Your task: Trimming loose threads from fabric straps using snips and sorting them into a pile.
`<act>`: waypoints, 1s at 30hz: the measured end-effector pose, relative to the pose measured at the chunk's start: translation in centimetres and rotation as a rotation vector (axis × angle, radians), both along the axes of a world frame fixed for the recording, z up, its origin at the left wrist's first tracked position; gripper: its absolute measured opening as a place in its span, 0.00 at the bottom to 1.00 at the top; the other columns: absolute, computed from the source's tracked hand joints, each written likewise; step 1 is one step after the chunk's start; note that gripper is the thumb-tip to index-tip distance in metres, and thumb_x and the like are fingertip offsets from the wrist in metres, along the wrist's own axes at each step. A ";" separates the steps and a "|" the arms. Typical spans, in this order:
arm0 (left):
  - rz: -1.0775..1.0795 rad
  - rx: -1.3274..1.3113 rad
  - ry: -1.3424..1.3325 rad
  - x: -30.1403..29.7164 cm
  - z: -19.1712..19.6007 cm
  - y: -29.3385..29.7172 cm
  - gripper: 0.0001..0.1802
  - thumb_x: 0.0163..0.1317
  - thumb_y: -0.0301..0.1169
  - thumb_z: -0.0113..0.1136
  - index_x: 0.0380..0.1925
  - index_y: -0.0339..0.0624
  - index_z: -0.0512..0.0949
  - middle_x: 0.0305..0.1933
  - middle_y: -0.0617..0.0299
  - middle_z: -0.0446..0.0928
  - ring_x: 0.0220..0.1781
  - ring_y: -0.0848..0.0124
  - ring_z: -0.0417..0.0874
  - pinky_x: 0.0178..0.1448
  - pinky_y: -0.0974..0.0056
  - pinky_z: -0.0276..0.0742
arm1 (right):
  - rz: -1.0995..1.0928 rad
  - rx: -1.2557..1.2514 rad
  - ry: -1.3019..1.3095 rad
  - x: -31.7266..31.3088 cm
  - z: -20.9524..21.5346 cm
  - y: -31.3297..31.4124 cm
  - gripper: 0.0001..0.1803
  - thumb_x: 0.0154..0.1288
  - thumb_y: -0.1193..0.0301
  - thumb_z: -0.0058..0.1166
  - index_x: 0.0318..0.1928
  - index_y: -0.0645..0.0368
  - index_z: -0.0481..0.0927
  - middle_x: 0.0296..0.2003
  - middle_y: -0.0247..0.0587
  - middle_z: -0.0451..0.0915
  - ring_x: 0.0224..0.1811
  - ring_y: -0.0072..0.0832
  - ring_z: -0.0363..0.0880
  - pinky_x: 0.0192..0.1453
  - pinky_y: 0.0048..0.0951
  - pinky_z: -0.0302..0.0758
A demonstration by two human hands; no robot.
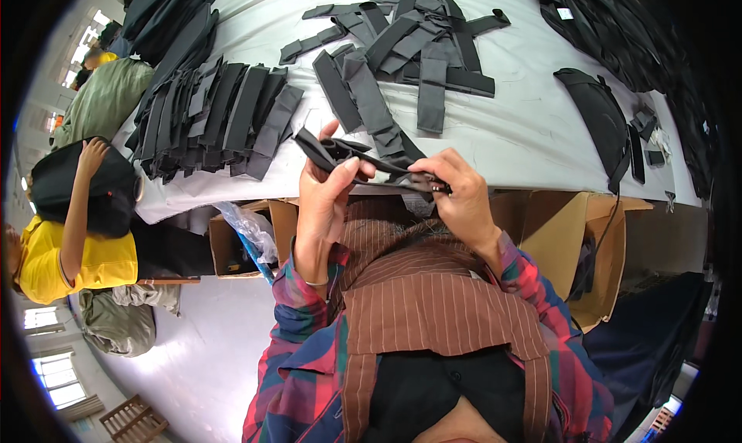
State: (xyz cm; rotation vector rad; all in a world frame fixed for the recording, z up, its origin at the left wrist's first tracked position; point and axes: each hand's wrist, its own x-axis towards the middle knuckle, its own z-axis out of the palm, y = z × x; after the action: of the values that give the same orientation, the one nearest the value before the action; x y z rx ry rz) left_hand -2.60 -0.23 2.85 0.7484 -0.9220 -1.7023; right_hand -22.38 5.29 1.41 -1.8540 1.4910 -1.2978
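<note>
Both hands pinch here: the left hand (328, 188), thumb against fingers, has hold of the black strip (315, 149) near one end, and the right hand (460, 192) nips it further along, thumb to forefinger. So the head view, the only one, puts the strip in the air, just over the near edge of the white-covered table (514, 138), its layers parted between the hands. A small item shows at the right fingertips, too blurred to name. How to handle this well? I'd make the left hand the anchor and give the right the fine work, drawing the layers flush, edge to edge, with light, even tension so nothing twists. And watch the grey strip (367, 95) running from mid-table toward the near edge, just beyond the hands: it could snag, so a little lift helps. Past it, the loose heap (431, 76) spreads toward the far edge, while by the near left corner the row of strips (246, 107) lies close-packed, best left unbumped.
</note>
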 end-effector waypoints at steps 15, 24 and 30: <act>0.237 -0.292 -0.186 -2.0 0.3 1.3 0.44 0.52 0.15 0.61 0.67 0.39 0.50 0.42 0.51 0.81 0.48 0.68 0.81 0.60 0.65 0.67 | -0.071 -0.011 0.029 -0.1 1.3 -1.0 0.09 0.57 0.71 0.59 0.40 0.54 0.81 0.31 0.37 0.81 0.32 0.36 0.79 0.35 0.31 0.74; 0.227 -0.287 -0.179 -2.4 -0.7 -0.3 0.44 0.51 0.14 0.59 0.67 0.38 0.49 0.43 0.50 0.81 0.49 0.67 0.81 0.60 0.65 0.68 | -0.109 0.011 0.005 0.0 0.3 -2.6 0.06 0.55 0.72 0.60 0.36 0.54 0.82 0.28 0.35 0.80 0.29 0.35 0.78 0.33 0.32 0.72; 0.216 -0.284 -0.198 -2.5 -1.1 -0.6 0.43 0.50 0.15 0.59 0.66 0.40 0.51 0.45 0.51 0.78 0.50 0.65 0.81 0.57 0.64 0.70 | -0.139 -0.008 0.051 -0.1 -0.1 -3.1 0.05 0.54 0.71 0.61 0.34 0.54 0.82 0.26 0.34 0.79 0.27 0.34 0.77 0.32 0.32 0.71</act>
State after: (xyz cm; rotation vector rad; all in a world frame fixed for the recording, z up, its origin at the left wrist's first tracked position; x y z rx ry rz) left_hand -5.09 -0.81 1.70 0.8012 -1.1480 -1.2923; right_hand -22.46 2.16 1.30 -1.8283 1.6698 -1.3292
